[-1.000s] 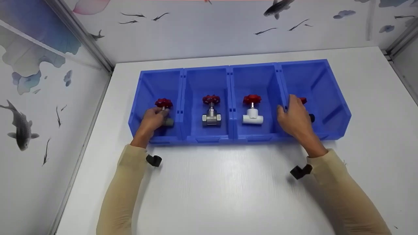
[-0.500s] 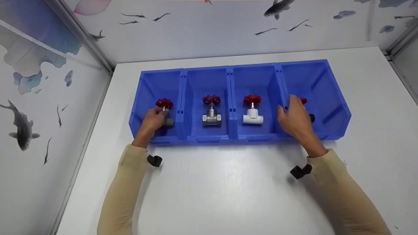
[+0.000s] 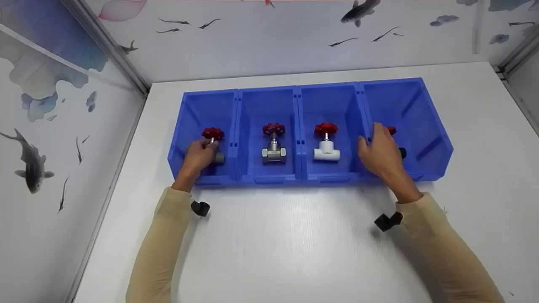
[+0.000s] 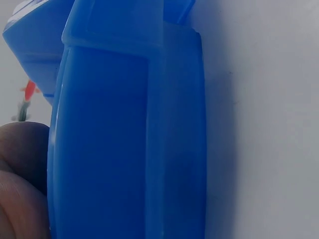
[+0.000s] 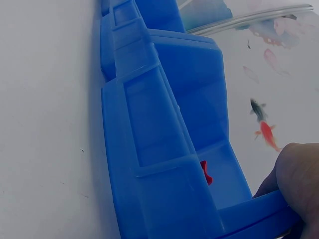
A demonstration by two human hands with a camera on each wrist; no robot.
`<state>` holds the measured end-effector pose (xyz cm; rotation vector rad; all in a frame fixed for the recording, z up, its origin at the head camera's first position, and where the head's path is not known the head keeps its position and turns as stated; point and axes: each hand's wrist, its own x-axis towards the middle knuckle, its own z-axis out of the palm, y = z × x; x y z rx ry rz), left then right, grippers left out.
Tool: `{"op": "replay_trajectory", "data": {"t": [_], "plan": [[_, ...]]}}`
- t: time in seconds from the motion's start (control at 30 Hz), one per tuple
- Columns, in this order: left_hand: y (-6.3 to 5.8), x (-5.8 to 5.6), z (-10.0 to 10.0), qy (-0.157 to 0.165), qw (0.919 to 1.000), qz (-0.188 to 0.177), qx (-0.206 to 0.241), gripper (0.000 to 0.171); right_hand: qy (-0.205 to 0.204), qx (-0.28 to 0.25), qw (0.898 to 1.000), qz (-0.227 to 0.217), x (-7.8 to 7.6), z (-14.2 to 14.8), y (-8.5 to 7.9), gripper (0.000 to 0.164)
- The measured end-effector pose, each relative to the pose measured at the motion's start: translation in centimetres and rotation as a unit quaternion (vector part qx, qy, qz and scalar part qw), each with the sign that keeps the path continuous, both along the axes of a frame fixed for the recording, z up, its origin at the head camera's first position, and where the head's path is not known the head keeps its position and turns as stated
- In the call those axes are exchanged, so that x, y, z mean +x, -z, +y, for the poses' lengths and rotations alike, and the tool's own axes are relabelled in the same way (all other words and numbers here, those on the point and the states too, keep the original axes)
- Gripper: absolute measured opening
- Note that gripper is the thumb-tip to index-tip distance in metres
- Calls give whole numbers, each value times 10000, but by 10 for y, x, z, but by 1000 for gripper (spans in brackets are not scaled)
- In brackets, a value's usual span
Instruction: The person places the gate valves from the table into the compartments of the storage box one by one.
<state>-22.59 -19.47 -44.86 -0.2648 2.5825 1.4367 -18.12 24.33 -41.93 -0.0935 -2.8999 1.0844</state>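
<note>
A row of joined blue bins [image 3: 269,182] stands on the white table. My left hand [image 3: 198,158] reaches into the leftmost bin and holds a grey valve [image 3: 219,158] below its red handwheel [image 3: 213,133], its fingers covering much of the valve body. On the right, my right hand [image 3: 381,153] grips the wall between the two rightmost bins, its thumb on the left side. Partly hidden behind that hand is another valve with a red handle [image 3: 391,130] and a black end [image 3: 403,152]. In the right wrist view, the bin wall [image 5: 259,215] runs into the hand.
A metal valve [image 3: 273,152] with a red wheel lies in the second bin. The third bin has a white valve [image 3: 326,151] with a red wheel. White panels [image 3: 269,46] printed with fish enclose the table [image 3: 286,244] at the back and sides.
</note>
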Motion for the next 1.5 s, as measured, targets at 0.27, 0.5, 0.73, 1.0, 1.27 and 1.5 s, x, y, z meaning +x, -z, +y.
{"op": "replay_trajectory", "data": {"t": [0.27,0.5,0.73,1.0,1.27,1.5], "plan": [[-1,1,0,4,10000,-2,3,29,-3,-19,10000,-10,0,0,0,53],[0,1,-1,45,10000,-7,20,32,13,-3,10000,7,0,0,0,52],[0,2,-1,45,9999,-4,-96,38,-2,55,10000,73,0,0,1,49],[1,2,1,-122,9993,65,-357,37,-26,9,9999,142,0,0,1,46],[2,1,3,-149,9983,118,-551,35,14,-49,10000,55,0,0,1,51],[1,0,1,-59,9980,94,-621,38,34,-48,10000,78,0,1,1,51]]}}
